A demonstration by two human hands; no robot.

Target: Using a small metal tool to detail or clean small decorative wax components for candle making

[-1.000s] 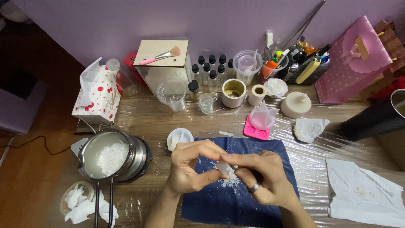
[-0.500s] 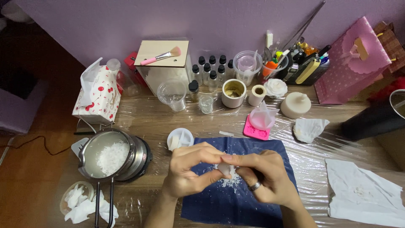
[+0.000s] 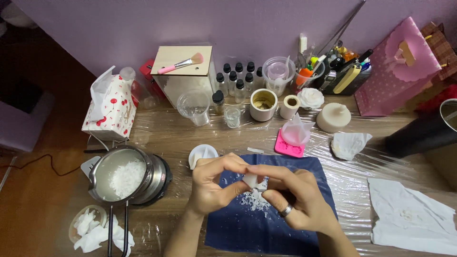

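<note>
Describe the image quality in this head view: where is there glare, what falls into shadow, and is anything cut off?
Head view: light glares off the clear plastic film covering the wooden table; the far left floor lies in deep shadow; the left hand and right hand, pinching a small white wax piece, look sharp; the dark cylindrical pot at right is cropped by the frame edge.

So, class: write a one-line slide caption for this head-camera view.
Both hands, left and right, pinch a small white wax piece above a dark blue cloth strewn with white flakes.
</note>
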